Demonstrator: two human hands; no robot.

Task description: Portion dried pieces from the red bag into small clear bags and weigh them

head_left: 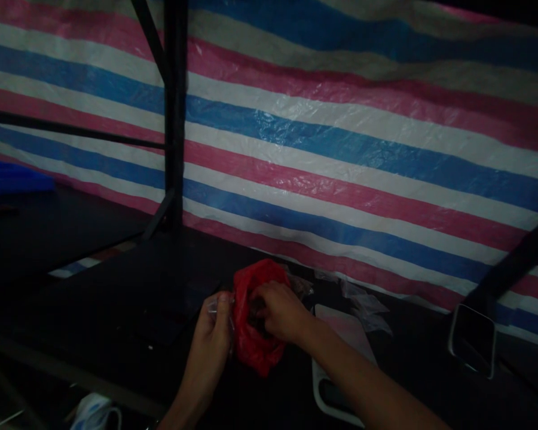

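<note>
A red plastic bag [260,352] stands open on the dark table, its rim crumpled outward. My right hand [280,310] reaches into its mouth with the fingers bent inward; the fingertips and whatever they touch are hidden in the dark inside. At the bag's left side, my left hand [215,322] pinches a small clear plastic bag [212,307] between thumb and fingers. Under my right forearm lies a white kitchen scale [343,328], partly covered by the arm.
Several clear plastic bags [365,304] lie behind the scale. A phone [473,340] leans against a dark brace at the right. A striped tarp [341,155] hangs behind the table, with a dark metal post [174,119] before it. Something blue [15,177] sits far left.
</note>
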